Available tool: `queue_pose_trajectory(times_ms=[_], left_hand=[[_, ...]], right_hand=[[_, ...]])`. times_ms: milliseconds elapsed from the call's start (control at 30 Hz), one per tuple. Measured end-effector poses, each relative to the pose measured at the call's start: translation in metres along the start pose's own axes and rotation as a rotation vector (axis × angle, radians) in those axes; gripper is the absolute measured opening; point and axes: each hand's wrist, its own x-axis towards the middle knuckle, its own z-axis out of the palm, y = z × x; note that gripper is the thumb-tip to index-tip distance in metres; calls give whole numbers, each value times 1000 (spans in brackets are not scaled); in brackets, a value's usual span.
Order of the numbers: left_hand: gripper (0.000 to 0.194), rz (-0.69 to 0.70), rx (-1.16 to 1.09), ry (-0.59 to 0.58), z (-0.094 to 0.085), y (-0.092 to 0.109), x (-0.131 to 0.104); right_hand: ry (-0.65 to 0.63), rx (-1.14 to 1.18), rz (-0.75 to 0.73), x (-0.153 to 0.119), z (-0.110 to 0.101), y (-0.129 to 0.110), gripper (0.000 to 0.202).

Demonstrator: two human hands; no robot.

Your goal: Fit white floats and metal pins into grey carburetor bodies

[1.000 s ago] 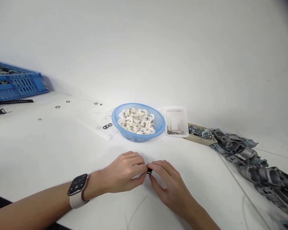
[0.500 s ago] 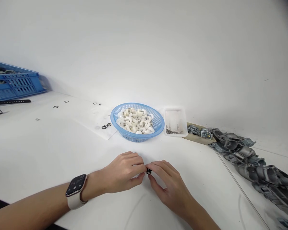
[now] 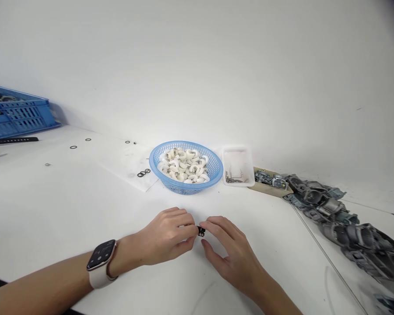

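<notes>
Between my hands, low in the middle of the view, is a small black cylindrical part (image 3: 201,231) with shiny bands. My left hand (image 3: 171,233) pinches its left end between thumb and fingers. The forefinger of my right hand (image 3: 229,247) touches the part's upper right side, while the right thumb sits a little below it, apart. A watch with a light strap (image 3: 101,262) is on my left wrist. Beyond my hands stands a blue basket (image 3: 188,189) holding several white curved pieces (image 3: 184,166).
Right of the basket are a white tray (image 3: 252,175) with metal pins, a tan box (image 3: 269,190) with metal parts and a long heap of grey castings (image 3: 341,227). Black rings (image 3: 141,174) lie left. A blue crate (image 3: 22,118) and black strap (image 3: 13,141) are far left.
My right thumb has moved off the black part, opening a gap below the forefinger. The black part is turned slightly and shows more. The whole scene has shifted slightly left in view.
</notes>
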Motion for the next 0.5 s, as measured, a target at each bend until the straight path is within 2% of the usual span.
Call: queue_pose_trajectory(times_ms=[133, 333, 500], left_hand=[[14, 11, 1, 57, -1, 1, 1], [15, 38, -13, 124, -3, 4, 3], [14, 47, -10, 171, -3, 5, 2]], right_hand=[[31, 39, 0, 2, -1, -1, 43], [89, 92, 10, 4, -5, -5, 23], [142, 168, 31, 4, -4, -8, 21]])
